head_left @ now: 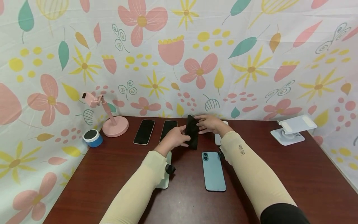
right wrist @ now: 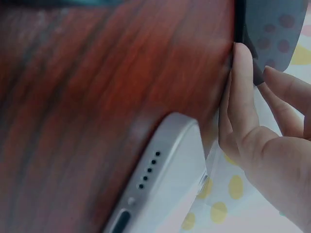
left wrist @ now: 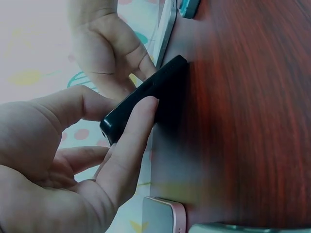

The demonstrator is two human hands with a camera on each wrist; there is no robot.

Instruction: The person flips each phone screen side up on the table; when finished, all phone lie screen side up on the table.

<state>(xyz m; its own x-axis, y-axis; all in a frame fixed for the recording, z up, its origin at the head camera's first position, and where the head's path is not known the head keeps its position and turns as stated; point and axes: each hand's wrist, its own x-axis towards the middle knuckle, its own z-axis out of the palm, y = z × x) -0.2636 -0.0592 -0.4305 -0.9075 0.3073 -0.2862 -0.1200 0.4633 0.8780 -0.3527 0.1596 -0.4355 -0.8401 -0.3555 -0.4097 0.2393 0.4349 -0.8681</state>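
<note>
Both hands hold a black phone (head_left: 191, 132) raised on edge and tilted at the back middle of the table. My left hand (head_left: 174, 136) pinches its left side, thumb and fingers on opposite faces in the left wrist view. At the other side, my right hand (head_left: 210, 123) grips the edge; in the right wrist view a dark corner (right wrist: 258, 78) shows between its fingers. The glossy face (right wrist: 279, 36) reflects the patterned backdrop. Beside the right hand lies a white phone (right wrist: 180, 170), partly hidden by that arm in the head view.
Two dark-screened phones, one left (head_left: 144, 132) and one nearer (head_left: 168, 127), lie left of the hands. A blue phone (head_left: 213, 172) lies in front; a pale phone (head_left: 163, 183) is partly under the left forearm. Pink stand (head_left: 115, 126), blue jar (head_left: 93, 139) and white stand (head_left: 288, 137) line the back.
</note>
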